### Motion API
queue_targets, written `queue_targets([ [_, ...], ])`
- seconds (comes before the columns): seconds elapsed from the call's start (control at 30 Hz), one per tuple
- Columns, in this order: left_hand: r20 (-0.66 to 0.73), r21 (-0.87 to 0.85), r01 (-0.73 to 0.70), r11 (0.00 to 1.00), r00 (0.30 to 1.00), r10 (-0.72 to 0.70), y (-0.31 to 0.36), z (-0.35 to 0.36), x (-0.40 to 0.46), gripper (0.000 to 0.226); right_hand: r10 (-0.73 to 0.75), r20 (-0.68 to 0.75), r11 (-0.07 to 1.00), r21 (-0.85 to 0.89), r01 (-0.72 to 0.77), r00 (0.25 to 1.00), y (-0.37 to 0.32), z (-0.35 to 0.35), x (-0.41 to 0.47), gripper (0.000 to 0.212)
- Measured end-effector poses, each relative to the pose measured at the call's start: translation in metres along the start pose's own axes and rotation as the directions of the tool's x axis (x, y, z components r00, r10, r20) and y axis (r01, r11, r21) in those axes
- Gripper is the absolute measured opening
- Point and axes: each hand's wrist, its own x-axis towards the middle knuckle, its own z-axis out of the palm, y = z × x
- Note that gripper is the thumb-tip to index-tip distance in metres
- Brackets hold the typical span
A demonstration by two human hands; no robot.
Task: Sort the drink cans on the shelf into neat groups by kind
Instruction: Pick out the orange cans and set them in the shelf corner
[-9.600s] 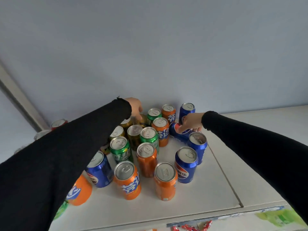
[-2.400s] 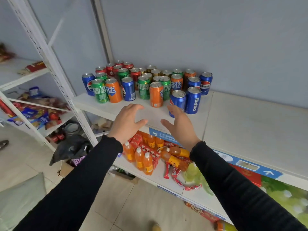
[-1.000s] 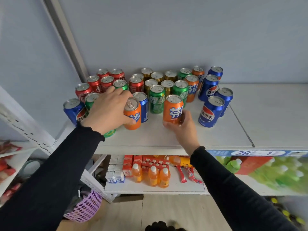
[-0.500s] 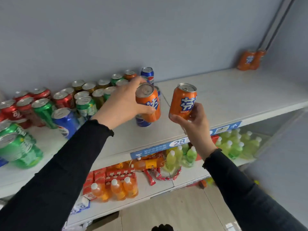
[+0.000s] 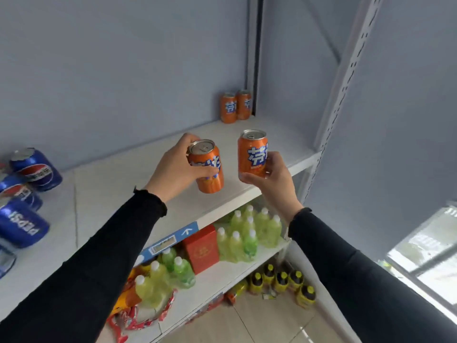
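Nearest the camera, two black sleeves reach forward over the white shelf (image 5: pixel 118 179). The left hand (image 5: pixel 173 169) wraps its fingers and thumb round an orange can (image 5: pixel 207 169), tilted slightly and held above the shelf. The right hand (image 5: pixel 272 179) grips a second orange can (image 5: pixel 252 154) from below, upright and just beside the first. Blue cans (image 5: pixel 32 169) crowd the shelf's left edge. Farther back, two more orange cans (image 5: pixel 235 106) stand together in the right rear corner against the wall.
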Motion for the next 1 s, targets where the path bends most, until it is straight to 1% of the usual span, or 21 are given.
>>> queue_targets([
  [0.07,0.022,0.009,-0.002,1.000,1.000,0.002,0.006,0.025,0.035,0.065,0.009,-0.005,1.000,-0.009,-0.009,1.000,0.012,-0.019,0.034,0.059],
  [0.2,0.016,-0.004,-0.007,1.000,1.000,0.007,0.004,0.063,0.103,0.066,0.027,0.008,1.000,-0.010,-0.027,1.000,0.035,-0.035,0.104,0.061],
  [0.3,0.017,-0.005,-0.012,1.000,1.000,0.012,-0.004,0.087,0.154,0.061,0.053,0.031,0.999,-0.001,-0.053,0.998,0.055,-0.038,0.156,0.063],
  [0.43,-0.012,-0.002,0.020,1.000,1.000,-0.020,-0.015,0.112,0.218,0.071,0.052,0.066,0.998,-0.021,-0.051,0.996,0.072,-0.037,0.220,0.059],
  [0.53,-0.028,-0.011,0.048,0.999,0.998,-0.049,-0.022,0.125,0.255,0.069,0.055,0.090,0.997,-0.056,-0.050,0.994,0.084,-0.027,0.263,0.062],
  [0.6,-0.033,-0.010,0.068,0.998,0.997,-0.068,-0.026,0.132,0.275,0.069,0.062,0.110,0.995,-0.084,-0.053,0.992,0.091,-0.019,0.289,0.067],
  [0.8,-0.089,0.024,0.111,0.994,0.990,-0.109,-0.037,0.144,0.316,0.077,0.044,0.172,0.992,-0.127,-0.022,0.984,0.112,0.002,0.351,0.070],
  [0.9,-0.123,0.032,0.128,0.991,0.985,-0.123,-0.046,0.149,0.331,0.089,0.020,0.212,0.994,-0.113,0.004,0.977,0.114,0.006,0.363,0.060],
  [0.97,-0.146,0.062,0.142,0.988,0.981,-0.132,-0.058,0.151,0.341,0.090,0.001,0.248,0.996,-0.086,0.021,0.969,0.112,0.009,0.367,0.055],
  [1.0,-0.159,0.078,0.151,0.985,0.978,-0.137,-0.064,0.153,0.346,0.090,-0.006,0.254,0.996,-0.080,0.028,0.967,0.111,0.011,0.367,0.056],
])
